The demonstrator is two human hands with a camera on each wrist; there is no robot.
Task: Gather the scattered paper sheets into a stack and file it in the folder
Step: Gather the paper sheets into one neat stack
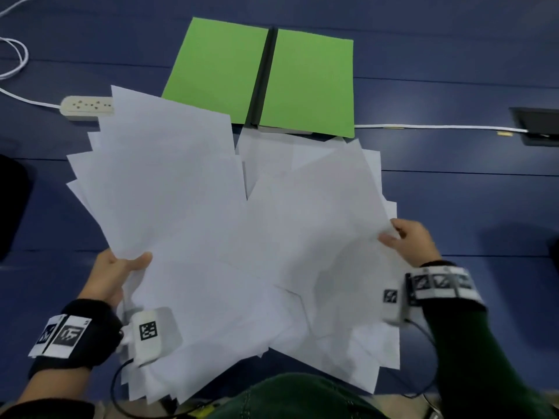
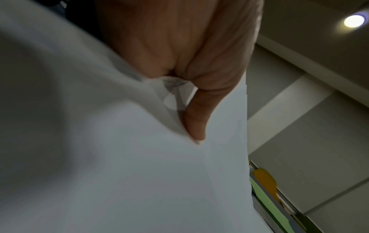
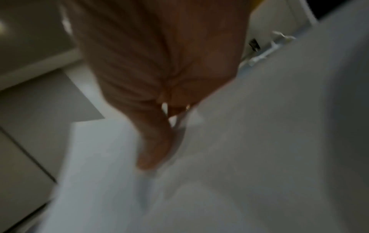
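Nearest: a dark green sleeve (image 1: 472, 352) on the right arm and a black wrist strap (image 1: 78, 331) on the left, each with a small white camera box.

Next out: the left hand (image 1: 112, 273), thumb on top and fingers under, pinching the left edge of the paper sheets (image 1: 230, 237). In the left wrist view, thumb (image 2: 196, 119) pressed flat on white paper, so a firm grasp. On the other side, the right hand (image 1: 411, 240), pinching the right edge of the sheets. Right wrist view blurry, yet thumb curled onto the paper there too.

In between: lots of white sheets, fanned out every way, corners poking out all round. Lifted at both sides, held in a big messy bundle over the blue table (image 1: 453, 207). Not a neat stack yet.

Farther back: the green folder (image 1: 263, 77), lying open and flat, dark spine down the middle. Far edges of the sheets just over its near edge.

Farthest, off to the left: a white power strip (image 1: 86, 105) and its white cable (image 1: 18, 58).

Step in hand, by the look of it: gathering. Next, probably: push both hands together, turn the sheets the same way, tap the edges on the table to square them. Then onto the folder. Loose corners could slip out, so a tight but gentle hold needed.
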